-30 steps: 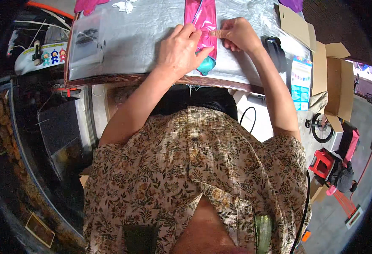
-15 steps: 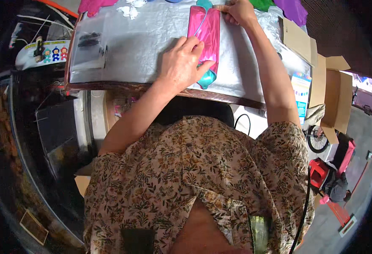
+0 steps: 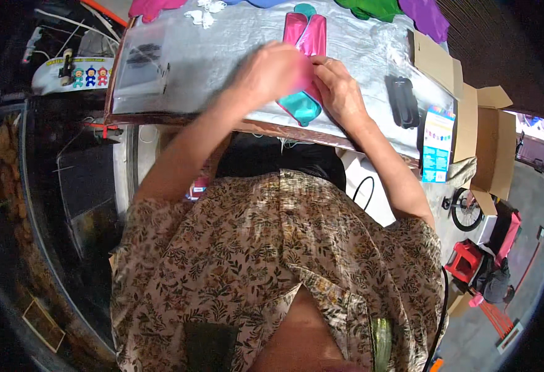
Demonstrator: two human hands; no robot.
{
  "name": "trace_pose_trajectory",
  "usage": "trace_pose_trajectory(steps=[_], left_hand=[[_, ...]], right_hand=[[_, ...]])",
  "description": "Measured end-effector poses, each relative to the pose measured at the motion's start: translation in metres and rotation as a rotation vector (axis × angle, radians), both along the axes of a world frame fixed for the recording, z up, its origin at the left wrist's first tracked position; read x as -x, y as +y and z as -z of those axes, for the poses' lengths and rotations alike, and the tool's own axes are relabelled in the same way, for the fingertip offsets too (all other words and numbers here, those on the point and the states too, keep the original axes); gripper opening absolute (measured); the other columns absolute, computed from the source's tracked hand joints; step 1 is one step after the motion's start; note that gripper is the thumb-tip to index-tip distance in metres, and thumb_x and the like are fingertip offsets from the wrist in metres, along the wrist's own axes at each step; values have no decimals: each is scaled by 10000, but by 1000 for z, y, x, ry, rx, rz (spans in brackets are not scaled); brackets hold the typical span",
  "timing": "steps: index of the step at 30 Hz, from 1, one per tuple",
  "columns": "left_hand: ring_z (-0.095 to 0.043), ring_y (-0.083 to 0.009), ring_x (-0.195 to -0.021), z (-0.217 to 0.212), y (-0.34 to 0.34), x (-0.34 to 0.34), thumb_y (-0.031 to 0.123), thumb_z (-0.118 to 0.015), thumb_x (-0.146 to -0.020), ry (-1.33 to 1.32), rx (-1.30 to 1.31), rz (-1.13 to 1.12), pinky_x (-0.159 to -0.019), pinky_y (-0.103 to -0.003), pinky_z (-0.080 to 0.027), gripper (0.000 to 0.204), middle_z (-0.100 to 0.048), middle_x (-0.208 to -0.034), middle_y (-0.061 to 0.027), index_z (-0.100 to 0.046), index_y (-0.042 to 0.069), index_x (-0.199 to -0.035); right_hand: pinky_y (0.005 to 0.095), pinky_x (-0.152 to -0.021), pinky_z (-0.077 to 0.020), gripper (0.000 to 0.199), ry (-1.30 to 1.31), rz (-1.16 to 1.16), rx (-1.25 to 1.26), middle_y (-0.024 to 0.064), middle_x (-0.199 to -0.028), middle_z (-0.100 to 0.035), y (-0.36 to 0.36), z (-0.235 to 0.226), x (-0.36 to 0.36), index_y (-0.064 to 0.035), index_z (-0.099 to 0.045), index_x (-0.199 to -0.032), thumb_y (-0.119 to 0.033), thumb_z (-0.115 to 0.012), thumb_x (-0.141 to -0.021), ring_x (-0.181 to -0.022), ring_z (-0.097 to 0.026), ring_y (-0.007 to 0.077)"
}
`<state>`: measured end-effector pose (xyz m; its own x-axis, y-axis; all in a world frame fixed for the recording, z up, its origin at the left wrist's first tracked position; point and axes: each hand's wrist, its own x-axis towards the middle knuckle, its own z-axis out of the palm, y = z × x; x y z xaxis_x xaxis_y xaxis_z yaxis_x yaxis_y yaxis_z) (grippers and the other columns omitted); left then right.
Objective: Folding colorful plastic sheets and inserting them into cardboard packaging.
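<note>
A long strip of shiny folded fabric [image 3: 296, 28], pink with teal at both ends, lies on the silver-covered table in front of me. My left hand [image 3: 278, 69] is over its middle and smeared by motion, with a pink blur at its fingertips. Whether those fingers grip the cloth cannot be told. My right hand [image 3: 339, 85] is at the strip's right edge, fingers curled and pinched at the cloth beside the left hand. Part of the strip's middle is hidden by both hands.
White cords [image 3: 205, 12] and pink cloth [image 3: 154, 7] lie at the far left, green [image 3: 368, 6] and purple cloth [image 3: 425, 18] at the far right. A clear plastic bag [image 3: 139, 68], a black tray-like object [image 3: 402, 102], a printed card [image 3: 437, 146] and an open cardboard box [image 3: 494, 139] flank the work.
My right hand has come down from the strip's far end to its middle. The left hand has shifted slightly up and blurs. The strip's near end now lies slanted, showing more teal.
</note>
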<state>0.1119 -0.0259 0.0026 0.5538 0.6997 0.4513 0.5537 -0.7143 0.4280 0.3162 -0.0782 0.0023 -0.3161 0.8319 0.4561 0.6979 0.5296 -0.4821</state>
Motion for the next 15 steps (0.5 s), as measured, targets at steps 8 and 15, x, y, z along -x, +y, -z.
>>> trace_pose_trajectory(steps=[8, 15], left_hand=[[-483, -307, -1326, 20, 145, 14, 335, -781, -850, 487, 325, 212, -1085, -400, -426, 988, -326, -1599, -169, -156, 233, -1607], [-649, -305, -1072, -9, 70, 51, 156, -632, -897, 117, -112, 442, -945, -408, -531, 243, -705, -1098, -129, -712, 26, -1086]], right_hand=[[392, -902, -526, 194, -83, -89, -53, 104, -1156, -696, 8, -6, 0, -34, -711, -1047, -41, -710, -852, -1053, -660, 300], [403, -909, -496, 187, -119, -108, -34, 91, -1124, -710, 11, -14, -8, -50, -715, -1041, -83, -721, -857, -1039, -662, 292]])
